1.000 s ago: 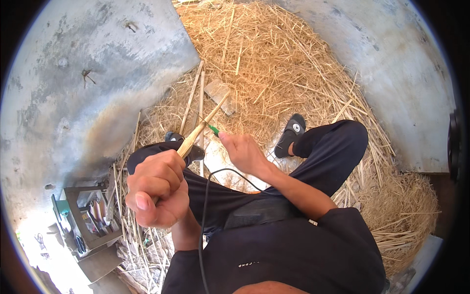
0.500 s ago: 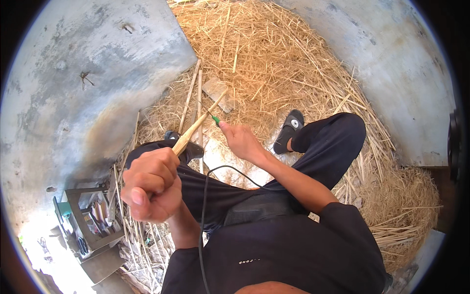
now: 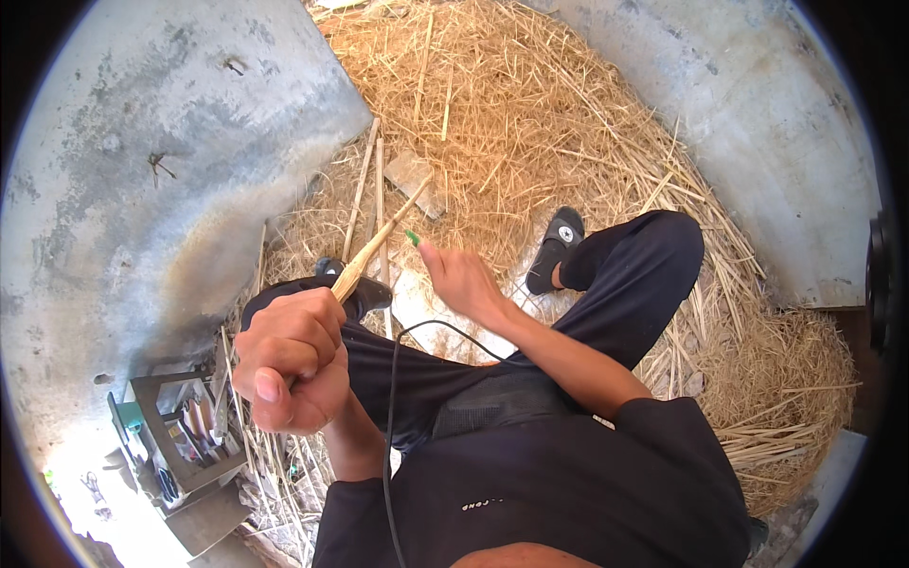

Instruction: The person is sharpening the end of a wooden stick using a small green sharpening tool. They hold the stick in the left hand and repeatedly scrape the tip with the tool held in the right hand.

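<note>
My left hand [image 3: 294,360] is closed around a pale bundle of split cane or wood strips [image 3: 355,270]. The bundle tapers toward a thin point that slants up and away to the right. My right hand [image 3: 464,279] is closed on a small tool with a green end [image 3: 413,238], just right of the bundle's narrow part. Fingers cover most of that tool, and its exact kind cannot be made out. A small gap shows between the green end and the bundle.
A deep pile of shavings [image 3: 511,123] spreads ahead, with loose strips around it. Grey walls stand left [image 3: 246,104] and right [image 3: 729,95]. A wooden box of tools [image 3: 194,426] sits at lower left. A black cable [image 3: 393,417] hangs across my lap between my crossed legs.
The right hand has shifted slightly left and down, and its green tool has moved a little away from the bundle. My left hand keeps its hold almost in place.
</note>
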The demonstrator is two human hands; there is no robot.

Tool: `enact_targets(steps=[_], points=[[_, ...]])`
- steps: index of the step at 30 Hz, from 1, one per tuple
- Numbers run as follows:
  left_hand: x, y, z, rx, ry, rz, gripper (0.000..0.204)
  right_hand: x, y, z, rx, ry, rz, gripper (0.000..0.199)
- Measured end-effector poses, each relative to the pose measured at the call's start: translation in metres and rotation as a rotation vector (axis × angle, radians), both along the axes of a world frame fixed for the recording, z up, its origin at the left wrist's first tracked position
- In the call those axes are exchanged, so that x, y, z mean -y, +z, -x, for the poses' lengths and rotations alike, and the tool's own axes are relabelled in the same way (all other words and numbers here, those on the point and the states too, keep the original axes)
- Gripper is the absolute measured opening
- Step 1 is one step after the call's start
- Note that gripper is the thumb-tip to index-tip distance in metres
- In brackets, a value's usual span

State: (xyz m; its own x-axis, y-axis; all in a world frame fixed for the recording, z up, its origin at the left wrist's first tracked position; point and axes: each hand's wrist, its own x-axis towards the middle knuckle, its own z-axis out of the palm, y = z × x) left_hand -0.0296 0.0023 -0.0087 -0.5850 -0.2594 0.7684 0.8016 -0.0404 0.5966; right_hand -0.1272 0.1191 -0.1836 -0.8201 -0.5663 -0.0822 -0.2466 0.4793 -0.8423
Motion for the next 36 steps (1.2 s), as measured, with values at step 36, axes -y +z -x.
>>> enact_targets(steps=[36], points=[[0.01, -0.004, -0.001, -0.08, -0.009, -0.026, 0.039, 0.012, -0.008, 0.01, -0.103, 0.168, 0.072, 0.054]])
